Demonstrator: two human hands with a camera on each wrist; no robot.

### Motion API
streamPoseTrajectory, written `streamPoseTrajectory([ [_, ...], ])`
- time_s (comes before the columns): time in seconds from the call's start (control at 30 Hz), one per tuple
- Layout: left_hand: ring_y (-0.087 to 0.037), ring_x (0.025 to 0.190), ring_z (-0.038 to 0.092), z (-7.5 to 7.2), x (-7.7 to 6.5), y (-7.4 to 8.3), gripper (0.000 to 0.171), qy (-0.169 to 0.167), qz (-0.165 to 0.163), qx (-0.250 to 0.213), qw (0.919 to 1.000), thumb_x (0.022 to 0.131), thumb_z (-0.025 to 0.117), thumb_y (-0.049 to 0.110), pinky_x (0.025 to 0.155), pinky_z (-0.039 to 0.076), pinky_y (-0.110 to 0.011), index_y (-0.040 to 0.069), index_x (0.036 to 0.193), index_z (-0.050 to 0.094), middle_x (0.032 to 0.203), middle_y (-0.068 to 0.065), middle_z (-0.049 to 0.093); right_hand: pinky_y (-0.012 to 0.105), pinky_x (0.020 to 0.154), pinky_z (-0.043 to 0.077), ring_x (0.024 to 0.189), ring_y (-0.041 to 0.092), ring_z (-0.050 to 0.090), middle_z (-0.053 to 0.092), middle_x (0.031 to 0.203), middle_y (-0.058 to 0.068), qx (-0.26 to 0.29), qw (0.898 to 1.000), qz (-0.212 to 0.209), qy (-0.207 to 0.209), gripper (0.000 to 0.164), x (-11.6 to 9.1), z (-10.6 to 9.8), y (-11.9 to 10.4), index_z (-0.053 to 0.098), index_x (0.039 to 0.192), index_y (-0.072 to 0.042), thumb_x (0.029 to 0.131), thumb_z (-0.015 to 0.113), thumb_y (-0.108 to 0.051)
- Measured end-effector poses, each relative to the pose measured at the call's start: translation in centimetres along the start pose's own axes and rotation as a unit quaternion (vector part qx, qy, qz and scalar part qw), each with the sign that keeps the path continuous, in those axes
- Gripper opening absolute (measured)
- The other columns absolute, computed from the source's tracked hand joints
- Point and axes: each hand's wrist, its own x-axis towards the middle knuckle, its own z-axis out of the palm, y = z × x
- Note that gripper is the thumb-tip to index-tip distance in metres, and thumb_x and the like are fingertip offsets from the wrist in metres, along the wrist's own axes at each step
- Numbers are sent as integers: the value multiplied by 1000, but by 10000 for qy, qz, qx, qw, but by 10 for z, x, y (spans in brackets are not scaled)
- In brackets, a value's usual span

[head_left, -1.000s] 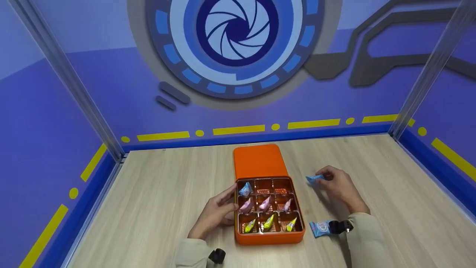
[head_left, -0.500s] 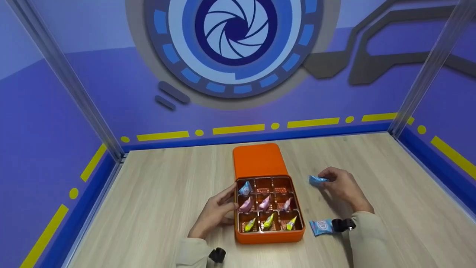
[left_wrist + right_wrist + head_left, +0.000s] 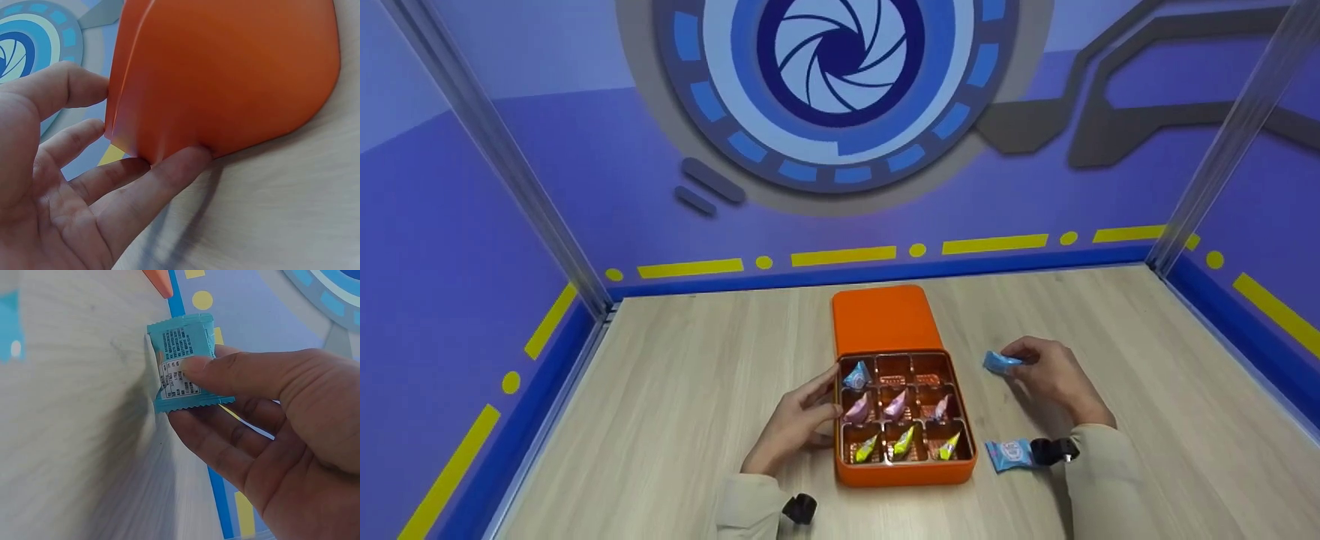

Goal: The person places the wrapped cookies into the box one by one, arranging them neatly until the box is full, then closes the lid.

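An orange box (image 3: pixel 906 474) with a divided tray stands on the table. Three yellow-green candies (image 3: pixel 904 442) lie in its front row, three pink candies (image 3: pixel 895 406) in its middle row, and a blue candy (image 3: pixel 856 375) in the back left compartment. My left hand (image 3: pixel 793 427) rests against the box's left side, its fairly straight fingers (image 3: pixel 180 166) touching the outer wall. To the right of the box, my right hand (image 3: pixel 1054 375) pinches a blue wrapped candy (image 3: pixel 183 363) between thumb and fingers, printed side visible in the right wrist view.
An orange lid (image 3: pixel 885 319) lies directly behind the box. Another blue wrapped candy (image 3: pixel 1009 454) lies on the table (image 3: pixel 697 390) near the right wrist, partly hidden by a black wrist strap (image 3: pixel 1054 451). Purple-blue panels (image 3: pixel 840 225) enclose the back and sides.
The right hand has shifted slightly right with the blue candy and tilted it, then stayed nearly still. The left hand keeps its place at the box.
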Motion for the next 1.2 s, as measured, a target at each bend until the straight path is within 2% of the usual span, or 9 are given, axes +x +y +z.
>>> streamPoseTrajectory([
  [0.07,-32,123,65,0,0,1,71,-42,11,-9,10000,99,66,8,77,65,-48,18,165,42,165,-23,40,48,94,56,104,29,64,73,112,11,33,10000,18,-1,19,0,0,0,75,117,-8,99,71,-2],
  [0.27,-32,128,62,-1,1,1,70,-87,51,-52,9999,99,66,7,77,65,-48,18,165,43,164,-21,42,41,87,58,101,29,67,75,111,13,-121,9991,-378,171,22,0,-2,-1,77,115,-4,95,74,3],
  [0.53,-34,133,59,0,0,1,70,-32,24,-13,10000,100,67,9,76,65,-48,19,164,43,167,-19,37,49,95,57,108,30,65,73,117,12,-6,9998,-205,65,23,-3,-4,-5,76,118,-6,97,72,1],
  [0.7,-36,135,57,0,1,1,69,-57,13,-16,10000,101,66,9,76,66,-48,20,165,42,169,-18,34,50,97,57,109,30,65,73,117,10,24,9998,-165,74,23,-4,-3,-9,76,119,-8,97,72,0],
  [0.83,-37,144,49,0,0,0,69,-42,15,75,10000,101,68,12,75,66,-46,21,165,42,170,-15,33,51,97,57,109,32,66,74,116,11,-34,9992,-376,108,24,-5,-4,-13,76,118,-7,97,72,2],
  [1.0,-37,143,50,0,0,0,70,1,-2,106,9999,100,69,12,75,66,-47,22,165,43,169,-14,35,55,98,57,113,35,66,74,116,12,-114,9979,-614,156,23,-5,-6,-18,77,117,-6,96,72,4],
  [1.1,-36,138,54,1,0,1,70,15,3,23,10000,99,68,10,76,65,-48,21,164,44,168,-17,36,50,96,58,112,35,66,75,116,11,-80,9976,-664,177,23,-5,-5,-22,77,117,-6,97,73,3],
  [1.2,-34,130,60,2,0,1,71,1,40,3,10000,98,67,7,77,65,-48,18,164,43,166,-22,38,39,91,60,111,32,66,75,115,10,-22,9974,-696,189,22,-4,-1,-25,77,117,-7,97,74,2],
])
